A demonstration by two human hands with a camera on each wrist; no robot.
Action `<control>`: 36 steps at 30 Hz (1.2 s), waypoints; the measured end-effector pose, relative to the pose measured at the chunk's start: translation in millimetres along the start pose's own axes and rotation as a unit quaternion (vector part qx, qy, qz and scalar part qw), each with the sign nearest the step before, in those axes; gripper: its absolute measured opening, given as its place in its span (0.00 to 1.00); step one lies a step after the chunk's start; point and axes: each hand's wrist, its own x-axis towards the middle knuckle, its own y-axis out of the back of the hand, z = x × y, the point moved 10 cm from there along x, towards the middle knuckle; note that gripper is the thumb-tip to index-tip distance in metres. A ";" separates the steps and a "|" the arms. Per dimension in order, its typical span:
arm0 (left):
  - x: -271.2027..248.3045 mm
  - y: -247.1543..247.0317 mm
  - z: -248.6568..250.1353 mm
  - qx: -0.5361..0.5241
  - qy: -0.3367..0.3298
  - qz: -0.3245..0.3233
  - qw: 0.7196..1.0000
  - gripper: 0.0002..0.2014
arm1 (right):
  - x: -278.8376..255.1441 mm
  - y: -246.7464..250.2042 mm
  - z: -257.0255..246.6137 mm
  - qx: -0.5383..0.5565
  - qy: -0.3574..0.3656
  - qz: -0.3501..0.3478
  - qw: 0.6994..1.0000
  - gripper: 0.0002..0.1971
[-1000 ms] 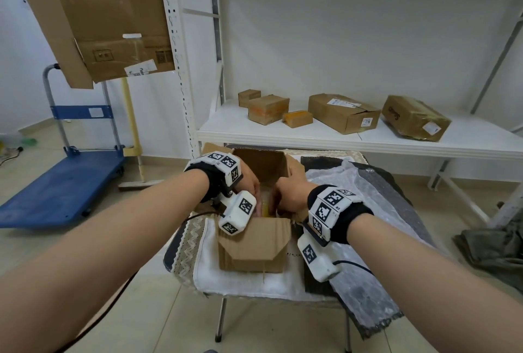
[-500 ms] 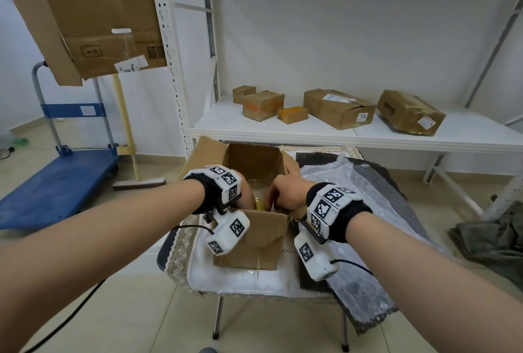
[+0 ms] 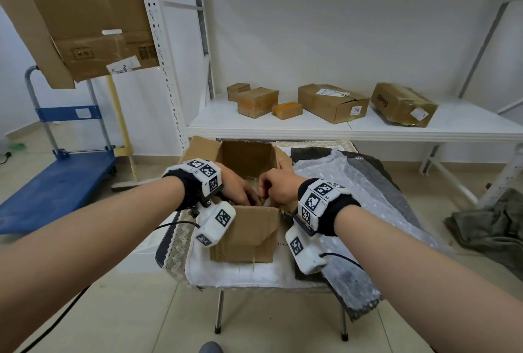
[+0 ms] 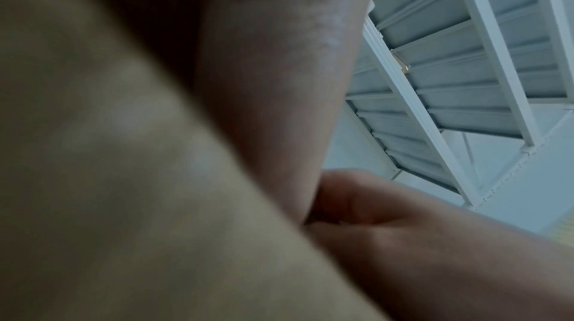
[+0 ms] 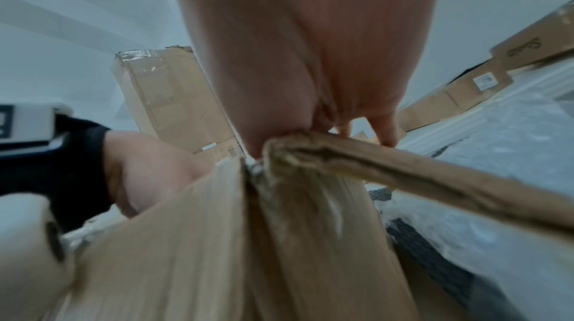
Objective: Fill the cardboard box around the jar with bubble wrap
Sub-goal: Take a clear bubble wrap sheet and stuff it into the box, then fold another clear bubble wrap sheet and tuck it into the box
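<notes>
**Both hands down inside open cardboard box**

While both forearms reach forward from the bottom of the head view, the left hand and right hand meet over the near part of the open cardboard box, fingers dipping below its rim. Left hand's fingers point down into the box with their tips hidden behind the near wall; what it holds, if anything, cannot be told. Right hand's fingers are curled at the box's near-right corner, with one finger stretched along the right flap; the right wrist view shows fingers over the torn cardboard edge, but whether they grip it or something inside cannot be told. Left wrist view is mostly blurred skin and cardboard, no help on the grip.

Jar is not visible; the hands cover the box interior. Box stands upright on a white cloth on a small metal-legged table, flaps open, far wall inside visible. Bubble wrap lies spread just right of the box, draped over a dark cloth and off the table's right edge.

Behind: white shelf with several closed cardboard parcels. Blue platform trolley left on the floor.
</notes>
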 end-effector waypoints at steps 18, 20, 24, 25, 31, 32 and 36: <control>-45.8 74.7 124.2 -0.167 -0.059 0.320 0.931 0.12 | -96.4 100.3 105.2 0.262 -0.086 0.281 0.919 0.08; -34.2 60.3 141.1 -0.187 -0.057 0.313 0.929 0.12 | -109.8 95.1 129.0 0.252 -0.112 0.277 0.920 0.07; -8.5 29.6 175.4 -0.255 -0.087 0.288 0.919 0.11 | -130.7 75.5 181.0 0.216 -0.177 0.232 0.932 0.04; -2.1 23.8 181.0 -0.273 -0.093 0.287 0.914 0.11 | -136.0 71.7 191.7 0.205 -0.189 0.227 0.933 0.04; 38.0 -13.6 186.1 -0.161 -0.014 0.234 0.959 0.24 | -149.4 49.7 238.6 0.143 -0.237 0.203 0.939 0.14; 40.4 -16.4 185.8 -0.122 0.000 0.232 0.965 0.26 | -148.5 45.0 244.0 0.132 -0.243 0.187 0.943 0.16; 57.6 -18.1 172.4 -0.078 0.033 0.246 0.966 0.32 | -139.4 23.7 259.5 0.111 -0.257 0.112 0.953 0.24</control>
